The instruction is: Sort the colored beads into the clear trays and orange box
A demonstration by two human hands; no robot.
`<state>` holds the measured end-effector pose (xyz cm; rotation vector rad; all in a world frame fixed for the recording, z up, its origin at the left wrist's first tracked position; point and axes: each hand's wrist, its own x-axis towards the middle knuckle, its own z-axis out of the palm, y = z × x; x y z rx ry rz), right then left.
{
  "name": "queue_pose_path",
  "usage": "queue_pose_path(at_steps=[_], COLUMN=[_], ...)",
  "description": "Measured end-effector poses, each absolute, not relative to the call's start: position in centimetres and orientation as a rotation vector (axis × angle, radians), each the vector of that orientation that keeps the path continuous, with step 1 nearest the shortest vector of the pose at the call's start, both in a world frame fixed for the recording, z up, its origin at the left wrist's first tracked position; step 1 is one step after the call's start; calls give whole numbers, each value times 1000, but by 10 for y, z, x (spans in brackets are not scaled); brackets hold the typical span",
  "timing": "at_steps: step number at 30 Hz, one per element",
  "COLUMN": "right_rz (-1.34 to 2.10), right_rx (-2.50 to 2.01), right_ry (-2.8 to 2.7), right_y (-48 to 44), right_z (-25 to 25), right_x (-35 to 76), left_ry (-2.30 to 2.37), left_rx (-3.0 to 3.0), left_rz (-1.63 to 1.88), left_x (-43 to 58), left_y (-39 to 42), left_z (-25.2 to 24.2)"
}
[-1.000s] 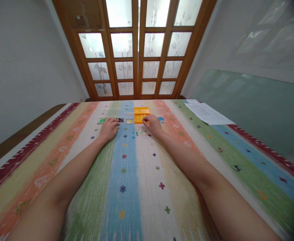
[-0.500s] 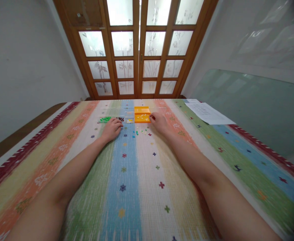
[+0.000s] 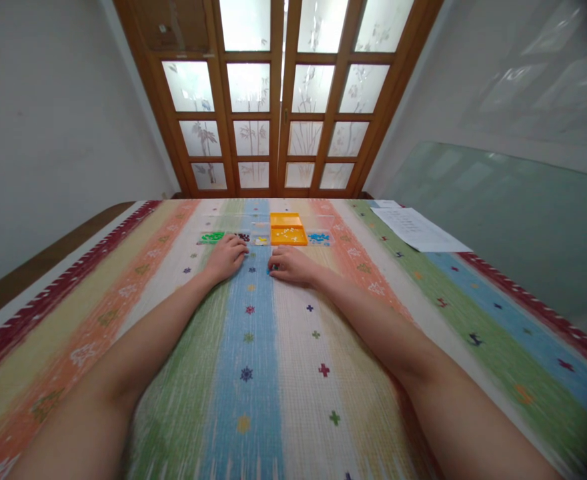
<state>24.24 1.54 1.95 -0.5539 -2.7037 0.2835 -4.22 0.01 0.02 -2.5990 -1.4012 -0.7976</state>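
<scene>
My left hand rests on the striped cloth with its fingers curled, just in front of a clear compartment box that holds green beads, dark beads and blue beads. An orange tray with small pale pieces sits in the middle of that row. Nearer to me than the tray, my right hand lies on the cloth, its fingertips pinched together over a few loose beads. What the fingers hold is too small to make out.
A white sheet of paper lies at the far right of the table. Behind the table stand wooden doors with frosted glass panes. A glass pane leans along the right wall. The table's left edge shows bare wood.
My right hand has come back from the orange tray's right side, moving left and towards me onto the loose beads. My left hand has hardly moved.
</scene>
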Motion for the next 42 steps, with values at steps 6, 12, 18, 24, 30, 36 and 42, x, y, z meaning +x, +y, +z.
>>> queue_pose_path(at_steps=[6,12,18,24,30,36,42], right_rz=[287,299,229,114,76,54,5], right_rx=[-497,-589,-935,-1318,-1586,-1749,-1678], right_ry=[-2681,-2589,-2292,-1946,-1722,-1646,-1754], right_y=[22,28,49,75,90,97,94], right_z=[9,1,0,4,0,-10,-10], right_x=[241,245,269,307,332,340,331], left_ry=[-1345,-1281,-1188,-1129,-1114,-1071,-1045], left_rx=[-2637,-2669,-2742,-2849,-2896,-2917,-2916], left_rz=[-771,-694,-669,-592,-480,-443,-531], left_x=[-32,-19,-3,14,16,17,17], left_y=[-7,-15,-24,-34,-36,-38,-37], left_z=[5,10,12,10,1,3,6])
